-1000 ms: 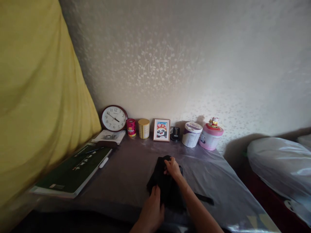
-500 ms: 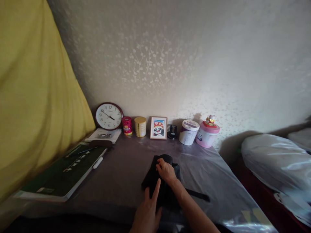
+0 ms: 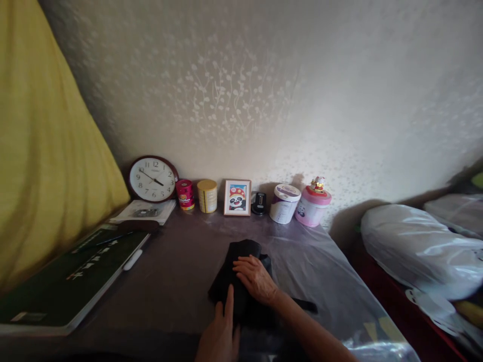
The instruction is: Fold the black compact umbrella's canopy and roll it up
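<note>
A black fabric item [image 3: 243,248] lies bunched on the table near its front edge; I cannot tell its exact kind. A dark strap [image 3: 305,305] sticks out from its right side, past my forearm. My right hand [image 3: 256,279] rests flat on top of the fabric, its fingers stretched out to the left. At the lower left of the fabric is my left hand [image 3: 219,327], with index finger and thumb spread apart and the fingertips against the cloth. Part of the item is hidden under both hands.
A plastic-covered table [image 3: 181,266] spreads before me. Along the wall stand a clock [image 3: 153,178], a red can [image 3: 185,194], a yellow can [image 3: 207,196], a framed panda picture [image 3: 237,197] and two tubs [image 3: 286,203]. A green book [image 3: 75,276] lies left; plastic bags [image 3: 411,246] sit right.
My right hand has gone from bent fingers to lying flat on the black fabric. The left hand stays near the lower left. The view has turned slightly to the right.
</note>
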The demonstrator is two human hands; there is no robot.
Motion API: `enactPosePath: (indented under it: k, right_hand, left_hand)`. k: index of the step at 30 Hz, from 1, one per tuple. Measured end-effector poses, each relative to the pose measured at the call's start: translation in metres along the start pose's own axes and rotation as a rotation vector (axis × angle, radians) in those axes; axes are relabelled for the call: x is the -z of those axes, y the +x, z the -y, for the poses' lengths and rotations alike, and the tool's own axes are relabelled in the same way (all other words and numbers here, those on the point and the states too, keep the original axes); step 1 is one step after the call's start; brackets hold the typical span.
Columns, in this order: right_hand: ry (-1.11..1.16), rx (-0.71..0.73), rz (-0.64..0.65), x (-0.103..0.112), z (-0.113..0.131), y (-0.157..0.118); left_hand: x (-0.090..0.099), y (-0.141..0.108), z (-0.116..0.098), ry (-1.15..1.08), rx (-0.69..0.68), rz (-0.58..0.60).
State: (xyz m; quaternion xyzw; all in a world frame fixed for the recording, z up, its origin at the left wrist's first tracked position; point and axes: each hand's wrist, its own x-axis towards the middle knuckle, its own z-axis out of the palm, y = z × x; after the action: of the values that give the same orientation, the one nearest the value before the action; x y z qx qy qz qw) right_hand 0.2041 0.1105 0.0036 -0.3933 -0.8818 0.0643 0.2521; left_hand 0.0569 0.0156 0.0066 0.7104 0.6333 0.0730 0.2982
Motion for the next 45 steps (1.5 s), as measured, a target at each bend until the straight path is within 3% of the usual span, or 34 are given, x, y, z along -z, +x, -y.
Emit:
enactPosePath:
  k: [9,13,16,19,23,27,30,34,38,41,45]
  right_hand:
    - [-0.002,-0.112,0.054,-0.012,-0.060,0.043]
    - [0.019,-0.203,0.110,-0.011,-0.072,0.056]
    - [-0.011,-0.350,0.114,-0.007,-0.075,0.059]
    - [-0.059,-0.523,0.064,0.004,-0.077,0.052]
    - [-0.076,-0.681,-0.011,0.028,-0.083,0.024]
    - [-0.052,-0.790,-0.038,0.047,-0.082,-0.009]
    - [0.017,-0.740,-0.050,0.049,-0.070,-0.022]
    - [0.085,-0.565,-0.054,0.038,-0.047,-0.028]
    - [-0.092,-0.376,0.086,0.030,-0.032,-0.037]
    - [-0.228,-0.387,0.170,0.032,-0.029,-0.041]
    - [-0.243,-0.417,0.053,0.036,-0.029,-0.039]
  left_hand:
    - [-0.012,0.012,0.018,-0.141,-0.026,0.014]
    - [-0.014,0.016,0.022,-0.187,-0.012,0.028]
    - [-0.014,0.016,0.021,-0.208,-0.013,0.018]
    - [-0.011,0.011,0.017,-0.201,-0.023,0.010]
    - [-0.005,0.004,0.014,-0.199,-0.031,-0.037]
    - [-0.002,0.003,0.018,-0.371,-0.058,-0.057]
    - [0.002,0.002,0.020,-0.516,-0.048,-0.046]
    - [0.010,0.002,0.022,-0.626,-0.087,-0.062]
    - [0.013,0.004,0.026,-0.775,-0.070,-0.001]
    - [0.012,0.007,0.030,-0.914,0.024,0.088]
    - [0.011,0.007,0.034,-1.019,0.056,0.111]
